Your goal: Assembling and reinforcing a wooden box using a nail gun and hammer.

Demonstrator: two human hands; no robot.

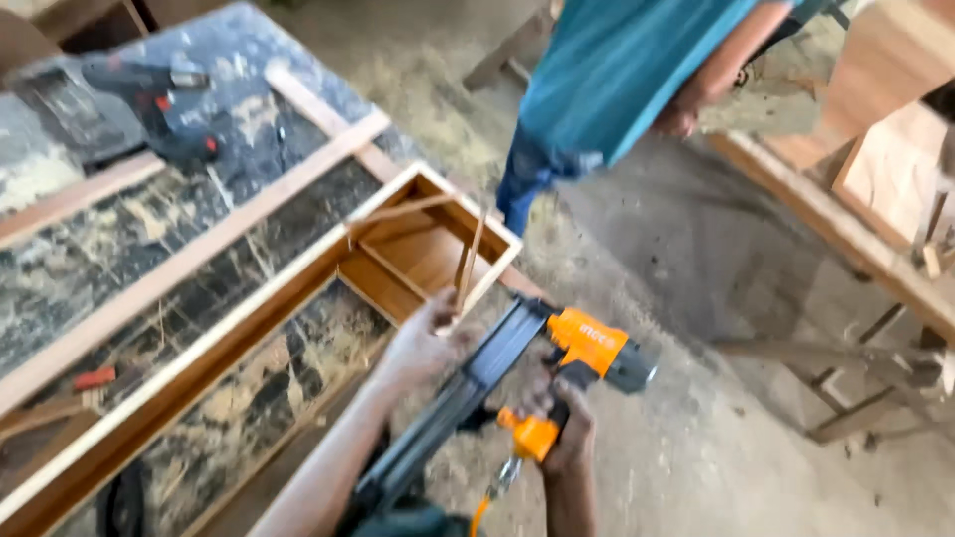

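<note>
Orange tool: a nail gun with an orange body and a long dark magazine sits just off the near corner of the frame, its nose aimed toward that corner.
Right hand: the right hand is wrapped closed around the gun's handle; whether a finger rests on the trigger cannot be told through the blur.
Left hand: the left hand is pinched around the lower end of a thin wood strip, which stands tilted against the corner.
Work piece: a long wooden frame with a boxed end compartment lies on the bench, a dark, sawdust-covered top.
Risk, fingers: the left hand's fingers are very near the gun's nose, so a nail fired at a slant, or one that deflects out of such thin wood, could strike them.
Risk, strip: the strip is slender and only pinched at one end, so it could slip or split under the shot and land crooked.
Risk, hose: an orange hose hangs from the handle and could tug the aim off.
Risk, bystander: a person in a teal shirt stands beyond the frame, roughly ahead of the gun, so a stray nail could travel their way.
Nearby: a drill lies far up the bench, well apart from both hands.
</note>
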